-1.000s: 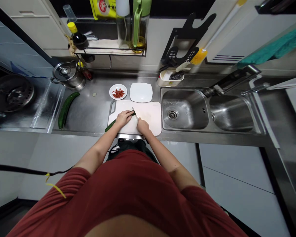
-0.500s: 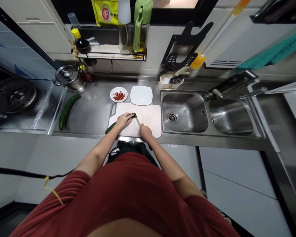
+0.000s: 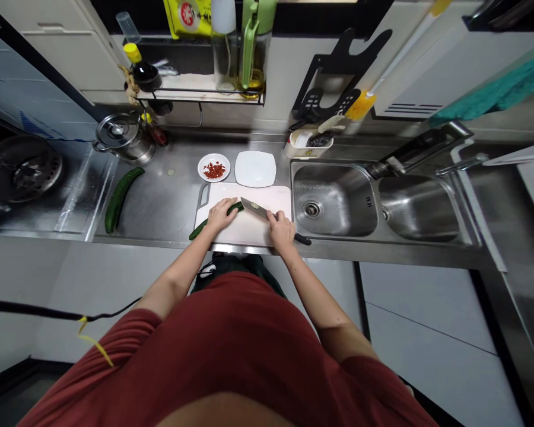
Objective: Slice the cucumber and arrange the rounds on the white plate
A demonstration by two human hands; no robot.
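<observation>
Cucumber [image 3: 235,207] lies aslant on the white cutting board [image 3: 254,235], pinned by the left hand [image 3: 221,214], its near end poking out beyond the forearm at the board's lower left corner. The right hand [image 3: 282,231] is closed around a knife [image 3: 260,210], whose black handle end juts past the fist toward the sink. The 2 hands are apart from each other, the blade's tip just beside the cut end. Slicing seems to be the step in hand: 1 small pale round, probably a slice, shows against the flat of the blade. A further cut would call for freeing that piece, squaring the edge to the end and keeping the left fingertips tucked back.

Just past the board, a round plate [image 3: 200,168] holds chopped red pieces, and a squarish white plate [image 3: 255,169] sits beside it. Left of these, a second cucumber [image 3: 121,201] rests on the steel tabletop [image 3: 169,207]; to the right is a sink [image 3: 338,190] with 2 basins.

Farther back, a steel pot [image 3: 137,148] wears its lid, so its contents are hidden. A white holder [image 3: 303,152] carries a dark scrubber. On the shelf [image 3: 196,82], a green-topped bottle [image 3: 250,53] has yellow liquid low inside.
</observation>
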